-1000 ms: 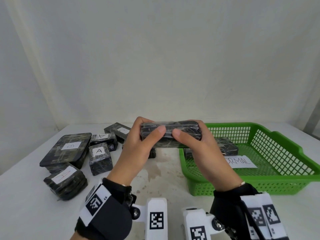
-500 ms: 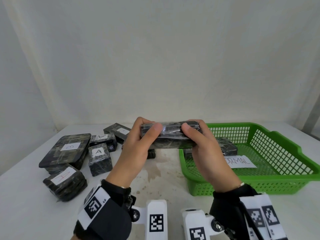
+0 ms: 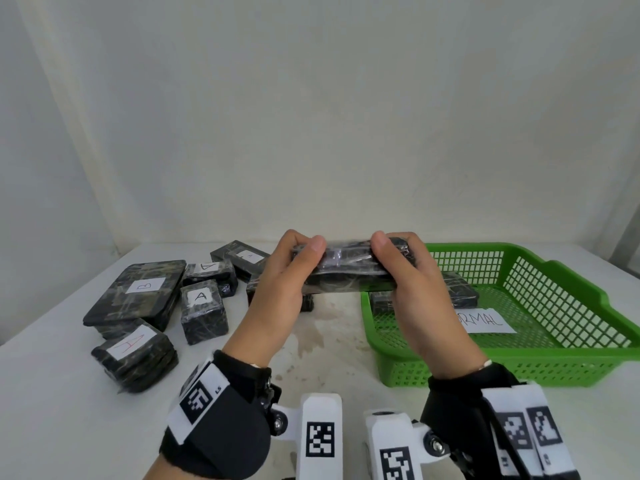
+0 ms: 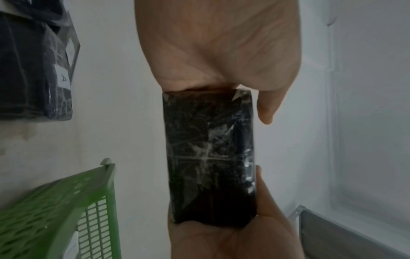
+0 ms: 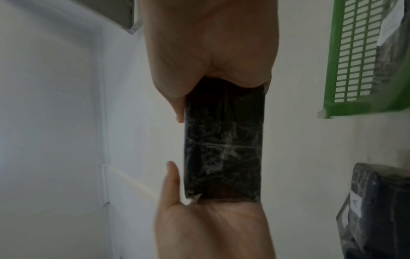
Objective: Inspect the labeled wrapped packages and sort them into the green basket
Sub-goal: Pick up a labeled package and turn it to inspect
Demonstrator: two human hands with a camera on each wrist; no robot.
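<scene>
Both hands hold one black wrapped package (image 3: 348,271) level in the air above the table's middle. My left hand (image 3: 294,268) grips its left end and my right hand (image 3: 401,268) grips its right end, thumbs on the near face. The wrist views show the same package (image 4: 210,157) (image 5: 224,149) clamped between the two palms; no label shows on it. The green basket (image 3: 554,355) stands to the right, with two wrapped packages (image 3: 457,292) inside and a paper slip (image 3: 485,320) reading "ORMAL". Several labeled packages lie at the left: one marked B (image 3: 138,292) and some marked A (image 3: 202,310).
The white table (image 3: 52,393) meets a white wall at the back. A stained patch (image 3: 311,337) marks the table between the package pile and the basket. A package with a red letter (image 3: 135,351) sits nearest the front left. A grey frame edge (image 3: 627,244) shows at far right.
The two hands have turned the held package and raised it slightly; the thumbs have moved apart toward its ends. The basket and other packages have not moved.
</scene>
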